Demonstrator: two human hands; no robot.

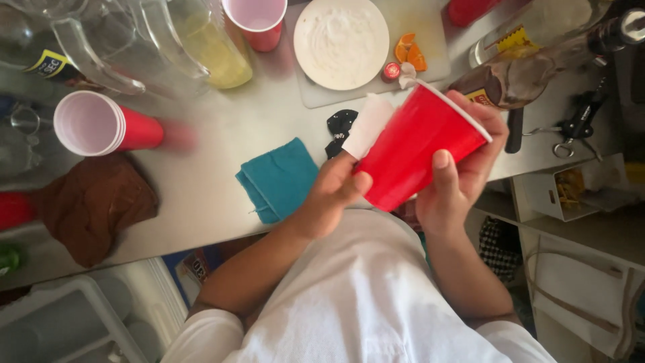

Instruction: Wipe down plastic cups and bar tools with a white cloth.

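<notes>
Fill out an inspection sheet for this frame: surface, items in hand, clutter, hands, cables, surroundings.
Surface: grey counter, crowded.
Items in hand: red cup, tilted, held above the counter edge; white paper piece against its side.
Clutter: teal cloth, brown cloth, stacked red cups lying on their side, another red cup upright, clear pitchers, white plate, orange slices, brown bottle, scissors.
Hands: left hand holds the paper piece at the cup; right hand grips the cup.
Cables: nothing seen.
Surroundings: plastic bins below left; shelf unit right.
</notes>
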